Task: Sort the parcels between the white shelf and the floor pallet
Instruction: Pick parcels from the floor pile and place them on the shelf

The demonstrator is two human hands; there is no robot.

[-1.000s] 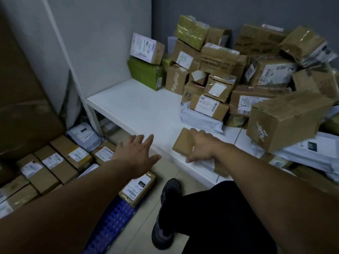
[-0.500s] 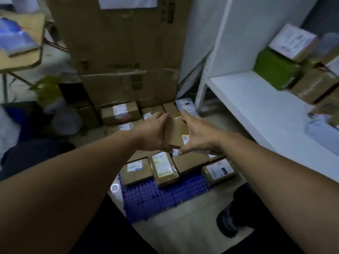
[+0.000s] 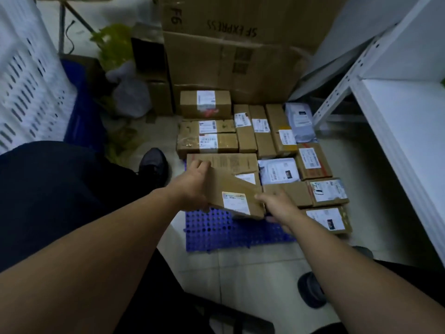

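Note:
A flat brown parcel [image 3: 234, 191] with a white label hangs tilted just over the blue floor pallet [image 3: 216, 235]. My left hand [image 3: 192, 184] grips its left edge, fingers curled over the top. My right hand [image 3: 277, 203] holds its right lower corner. Under and behind it lies a larger flat carton [image 3: 228, 163]. Several labelled boxes and grey mailer bags [image 3: 279, 171] fill the pallet's far and right parts. The white shelf [image 3: 407, 126] stands at the right.
Large cardboard cartons [image 3: 231, 51] lean against the wall behind the pallet. A white perforated crate [image 3: 26, 75] and a blue bin [image 3: 81, 116] stand at the left. My shoes [image 3: 154, 162] rest on the tiled floor beside the pallet.
The parcel came off the shelf a second ago and has been carried left and down over the pallet. Both hands hold it lower now, and the view has turned toward the floor.

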